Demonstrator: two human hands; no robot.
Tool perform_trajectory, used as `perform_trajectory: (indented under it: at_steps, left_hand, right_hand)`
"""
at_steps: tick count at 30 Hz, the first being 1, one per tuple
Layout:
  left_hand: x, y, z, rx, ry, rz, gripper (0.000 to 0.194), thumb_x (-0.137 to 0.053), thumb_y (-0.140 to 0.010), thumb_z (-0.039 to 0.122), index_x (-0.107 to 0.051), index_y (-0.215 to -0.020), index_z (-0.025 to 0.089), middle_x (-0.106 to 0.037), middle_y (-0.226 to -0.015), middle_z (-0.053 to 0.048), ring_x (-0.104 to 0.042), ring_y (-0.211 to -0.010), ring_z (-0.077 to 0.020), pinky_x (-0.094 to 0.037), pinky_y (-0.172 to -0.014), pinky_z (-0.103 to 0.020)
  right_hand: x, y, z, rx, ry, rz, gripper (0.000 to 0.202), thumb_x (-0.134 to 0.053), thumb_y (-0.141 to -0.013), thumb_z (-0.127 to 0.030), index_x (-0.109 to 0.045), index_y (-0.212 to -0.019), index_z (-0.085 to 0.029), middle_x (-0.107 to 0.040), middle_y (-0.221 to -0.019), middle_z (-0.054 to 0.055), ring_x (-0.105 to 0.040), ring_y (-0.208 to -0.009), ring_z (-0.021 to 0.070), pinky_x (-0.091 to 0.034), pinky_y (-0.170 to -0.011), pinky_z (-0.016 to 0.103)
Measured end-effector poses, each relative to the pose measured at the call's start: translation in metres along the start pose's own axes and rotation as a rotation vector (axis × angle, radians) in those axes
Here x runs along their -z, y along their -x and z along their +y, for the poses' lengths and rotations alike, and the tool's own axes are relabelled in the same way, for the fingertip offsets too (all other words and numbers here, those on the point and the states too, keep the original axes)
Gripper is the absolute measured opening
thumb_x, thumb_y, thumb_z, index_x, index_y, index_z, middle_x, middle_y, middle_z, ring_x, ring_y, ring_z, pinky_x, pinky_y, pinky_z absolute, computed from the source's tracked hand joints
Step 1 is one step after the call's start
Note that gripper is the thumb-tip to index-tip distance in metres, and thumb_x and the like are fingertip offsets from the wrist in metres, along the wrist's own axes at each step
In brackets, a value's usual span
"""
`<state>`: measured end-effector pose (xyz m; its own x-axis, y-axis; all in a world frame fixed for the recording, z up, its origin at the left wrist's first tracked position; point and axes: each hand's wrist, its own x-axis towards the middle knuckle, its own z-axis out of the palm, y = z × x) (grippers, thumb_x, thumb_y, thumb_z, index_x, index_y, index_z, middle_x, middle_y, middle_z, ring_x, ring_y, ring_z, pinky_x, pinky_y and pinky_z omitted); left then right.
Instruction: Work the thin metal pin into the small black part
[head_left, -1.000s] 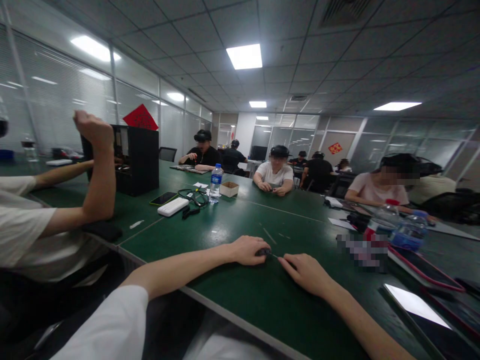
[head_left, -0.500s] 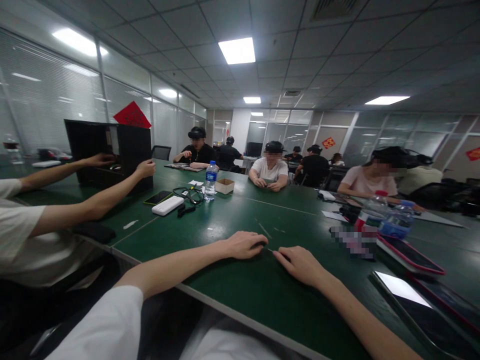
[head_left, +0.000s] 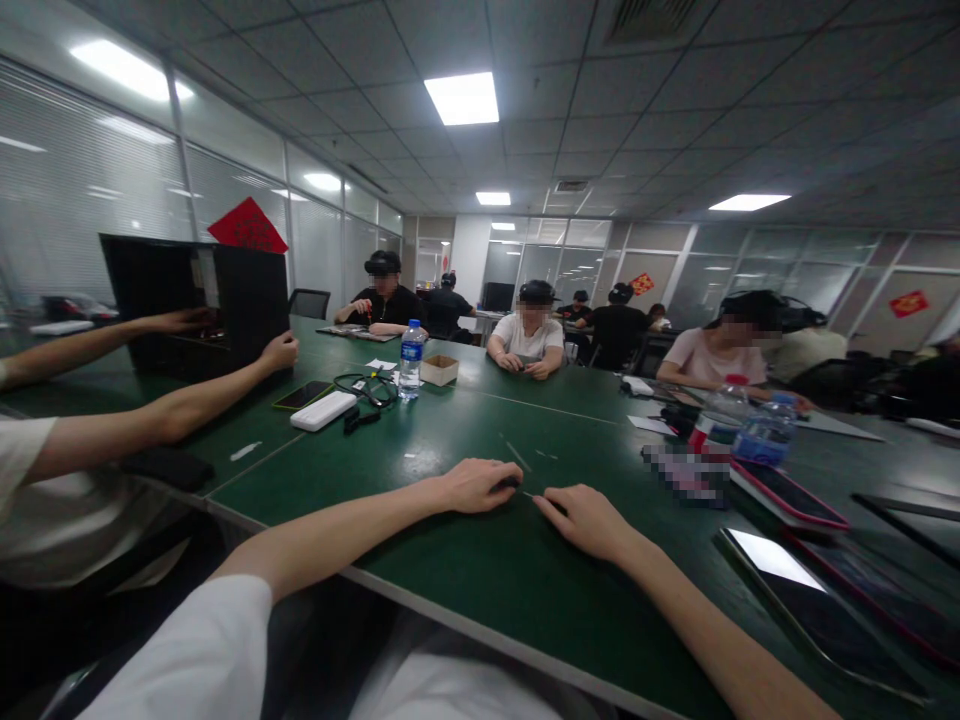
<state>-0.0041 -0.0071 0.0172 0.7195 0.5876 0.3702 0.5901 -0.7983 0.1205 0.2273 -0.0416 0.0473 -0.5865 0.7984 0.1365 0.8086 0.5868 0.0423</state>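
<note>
My left hand (head_left: 480,485) rests on the green table (head_left: 420,545), its fingers curled round a small dark object (head_left: 511,482) whose kind I cannot make out. Just to the right, my right hand (head_left: 585,518) is closed in a pinch with its wrist low over the table. A thin pale sliver (head_left: 529,495) pokes out from its fingertips towards the left hand. It is too small to name. The two hands are close together but apart.
Phones (head_left: 795,585) lie on the right, with plastic bottles (head_left: 765,430) behind them. Ahead left are a white power bank (head_left: 324,411), cables, a water bottle (head_left: 410,362) and an open box (head_left: 439,371). A co-worker's hands reach at a black case (head_left: 255,300); other people sit around.
The view has turned slightly to the right, so everything sits a little further left. My hands keep nearly the same pose on the table.
</note>
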Motion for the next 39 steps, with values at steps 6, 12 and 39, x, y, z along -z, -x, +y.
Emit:
perform_trajectory:
  at_steps: [6,12,39]
  left_hand:
    - [0.002,0.000,0.004,0.018,-0.002,-0.010,0.028,-0.049,-0.088,0.032,-0.047,-0.115,0.024,-0.063,-0.100,-0.003,-0.062,-0.087,-0.0187,-0.044,-0.074,-0.026]
    - [0.000,0.000,0.005,0.085,0.005,-0.029,0.029,-0.053,-0.084,0.035,-0.045,-0.108,0.023,-0.063,-0.090,-0.001,-0.062,-0.078,-0.0185,-0.041,-0.066,-0.025]
    - [-0.011,0.002,0.000,0.133,0.041,0.052,0.026,-0.044,-0.088,0.036,-0.039,-0.107,0.019,-0.061,-0.081,-0.003,-0.061,-0.067,-0.0191,-0.041,-0.061,-0.027]
  right_hand:
    - [-0.003,0.001,0.001,-0.004,0.034,0.016,0.052,-0.027,-0.096,-0.053,-0.066,-0.082,-0.021,-0.070,-0.080,0.006,-0.063,-0.074,0.0185,-0.040,-0.067,0.026]
    - [0.000,0.003,-0.002,-0.014,0.042,-0.001,0.054,-0.026,-0.097,-0.053,-0.066,-0.081,-0.020,-0.069,-0.079,0.006,-0.062,-0.072,0.0177,-0.039,-0.065,0.025]
    - [-0.007,0.003,-0.001,-0.024,0.088,-0.011,0.054,-0.025,-0.098,-0.053,-0.066,-0.083,-0.020,-0.070,-0.081,0.006,-0.062,-0.071,0.0171,-0.037,-0.063,0.024]
